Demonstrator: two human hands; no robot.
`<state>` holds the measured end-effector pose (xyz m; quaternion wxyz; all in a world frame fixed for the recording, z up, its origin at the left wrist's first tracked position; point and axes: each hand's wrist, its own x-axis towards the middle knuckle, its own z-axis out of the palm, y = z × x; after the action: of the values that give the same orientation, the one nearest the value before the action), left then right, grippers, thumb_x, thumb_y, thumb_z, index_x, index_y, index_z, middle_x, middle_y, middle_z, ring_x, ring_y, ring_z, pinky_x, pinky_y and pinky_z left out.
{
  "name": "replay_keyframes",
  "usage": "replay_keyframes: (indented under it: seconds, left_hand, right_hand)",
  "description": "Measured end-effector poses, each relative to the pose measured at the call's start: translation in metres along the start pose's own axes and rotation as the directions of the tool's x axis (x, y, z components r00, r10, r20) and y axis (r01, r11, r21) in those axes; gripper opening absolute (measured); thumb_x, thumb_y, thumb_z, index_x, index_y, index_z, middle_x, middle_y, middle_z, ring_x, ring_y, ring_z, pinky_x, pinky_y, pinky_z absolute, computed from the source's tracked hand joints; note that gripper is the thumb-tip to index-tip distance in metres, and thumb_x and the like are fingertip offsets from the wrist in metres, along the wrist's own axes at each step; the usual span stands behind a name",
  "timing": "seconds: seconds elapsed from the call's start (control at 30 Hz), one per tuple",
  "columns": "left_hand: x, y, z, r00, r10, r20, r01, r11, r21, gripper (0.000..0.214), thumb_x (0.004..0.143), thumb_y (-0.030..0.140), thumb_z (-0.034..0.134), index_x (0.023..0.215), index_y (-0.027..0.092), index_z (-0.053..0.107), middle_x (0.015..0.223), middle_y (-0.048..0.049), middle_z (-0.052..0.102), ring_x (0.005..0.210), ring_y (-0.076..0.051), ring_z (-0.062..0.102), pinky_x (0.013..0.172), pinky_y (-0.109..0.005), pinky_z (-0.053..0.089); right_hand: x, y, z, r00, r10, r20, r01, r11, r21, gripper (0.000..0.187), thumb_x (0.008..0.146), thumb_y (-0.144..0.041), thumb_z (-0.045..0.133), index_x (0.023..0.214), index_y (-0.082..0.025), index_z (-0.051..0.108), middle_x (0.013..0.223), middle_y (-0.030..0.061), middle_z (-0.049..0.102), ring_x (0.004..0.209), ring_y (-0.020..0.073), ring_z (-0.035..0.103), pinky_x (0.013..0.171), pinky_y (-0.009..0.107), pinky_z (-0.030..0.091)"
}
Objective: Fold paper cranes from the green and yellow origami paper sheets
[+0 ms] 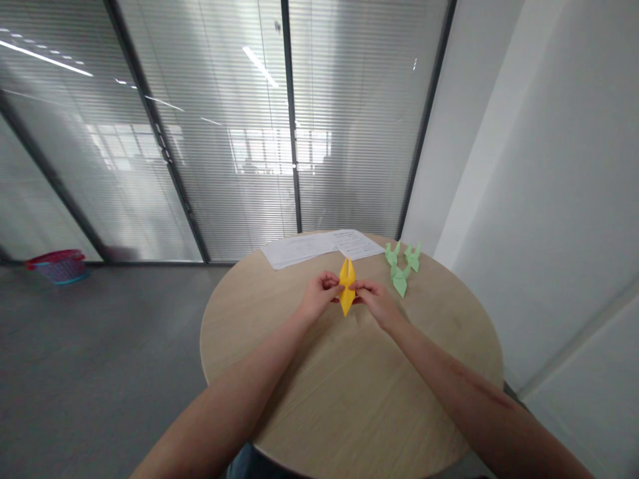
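Observation:
A folded yellow origami paper (347, 301) is held up over the round table, between my two hands. It is diamond-shaped, with two narrow points at the top split by a slit and one point at the bottom. My left hand (321, 293) pinches its left edge, thumb in front. From the right side my right hand (377, 301) grips it the same way, thumb and finger on its middle. The fingers behind the paper are partly hidden. To the right of my right hand, three light green origami figures (400, 280) sit close together on the table.
White printed sheets (304, 250) lie overlapping at the far edge of the round wooden table (349, 406). Behind stands a glass partition with blinds (239, 120); a white wall (559, 199) rises on the right. A red and blue basket (60, 267) rests on the grey floor at left.

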<state>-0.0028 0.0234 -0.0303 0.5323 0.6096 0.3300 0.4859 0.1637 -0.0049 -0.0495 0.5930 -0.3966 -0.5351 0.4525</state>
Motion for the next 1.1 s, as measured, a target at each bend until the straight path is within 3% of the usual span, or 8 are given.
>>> replay_keyframes:
  seconds: [0.13, 0.27, 0.43, 0.57, 0.77, 1.1]
  left_hand:
    - [0.0002, 0.0030, 0.0002, 0.999, 0.009, -0.043, -0.010, 1.000, -0.012, 0.033, 0.066, 0.026, 0.076, 0.088, 0.016, 0.053, 0.074, -0.0006, 0.066, 0.066, -0.015, 0.066, 0.057, -0.026, 0.053]
    - [-0.0005, 0.0056, 0.0003, 0.999, 0.017, -0.027, -0.017, 1.000, -0.015, 0.036, 0.066, 0.025, 0.075, 0.093, 0.016, 0.054, 0.080, -0.0031, 0.069, 0.067, -0.016, 0.066, 0.057, -0.025, 0.052]
    - [-0.0006, 0.0034, -0.0005, 0.999, 0.041, 0.006, -0.041, 0.999, 0.031, 0.040, 0.068, 0.029, 0.076, 0.100, 0.015, 0.057, 0.090, -0.0076, 0.070, 0.071, -0.016, 0.066, 0.056, -0.023, 0.050]
    - [-0.0004, 0.0020, -0.0015, 0.999, 0.019, 0.043, -0.023, 0.995, 0.098, 0.043, 0.073, 0.038, 0.072, 0.107, 0.013, 0.063, 0.094, -0.0096, 0.072, 0.072, -0.017, 0.066, 0.058, -0.025, 0.050]
    - [0.0005, 0.0024, -0.0032, 0.999, 0.014, 0.050, -0.026, 0.972, 0.232, 0.035, 0.076, 0.046, 0.065, 0.082, 0.012, 0.072, 0.075, -0.0064, 0.070, 0.061, -0.014, 0.059, 0.055, -0.025, 0.045]
    - [-0.0007, 0.0062, -0.0028, 0.998, 0.043, 0.047, -0.053, 0.965, 0.258, 0.031, 0.073, 0.044, 0.068, 0.072, 0.013, 0.070, 0.067, -0.0036, 0.067, 0.060, -0.013, 0.057, 0.058, -0.025, 0.045]
  right_hand:
    - [-0.0024, -0.0028, 0.0010, 1.000, -0.017, 0.024, 0.015, 0.997, 0.080, 0.016, 0.074, -0.032, 0.064, 0.083, -0.020, 0.060, 0.084, 0.0018, 0.067, 0.074, 0.0173, 0.066, 0.067, 0.033, 0.057]
    - [-0.0031, -0.0049, 0.0012, 0.999, -0.006, 0.039, 0.002, 0.995, 0.097, 0.036, 0.072, -0.040, 0.072, 0.100, -0.023, 0.055, 0.087, 0.0012, 0.068, 0.076, 0.0188, 0.067, 0.066, 0.033, 0.057]
    - [-0.0008, -0.0020, 0.0002, 0.990, 0.024, 0.142, -0.025, 1.000, 0.007, 0.038, 0.073, -0.046, 0.071, 0.100, -0.020, 0.067, 0.099, 0.0072, 0.072, 0.085, 0.0224, 0.069, 0.077, 0.037, 0.056]
    - [0.0019, 0.0017, -0.0023, 0.994, 0.003, 0.107, 0.001, 0.999, -0.037, 0.032, 0.074, -0.044, 0.071, 0.095, -0.020, 0.072, 0.095, 0.0067, 0.073, 0.085, 0.0228, 0.068, 0.082, 0.040, 0.055]
    - [0.0023, 0.0001, -0.0037, 0.993, -0.005, 0.116, 0.005, 1.000, -0.007, 0.027, 0.075, -0.041, 0.070, 0.092, -0.020, 0.073, 0.092, 0.0057, 0.073, 0.083, 0.0215, 0.068, 0.083, 0.039, 0.055]
    - [-0.0010, -0.0042, -0.0021, 0.995, 0.026, 0.101, -0.022, 0.999, -0.047, 0.026, 0.072, -0.044, 0.072, 0.081, -0.019, 0.072, 0.082, 0.0043, 0.072, 0.076, 0.0196, 0.067, 0.077, 0.035, 0.054]
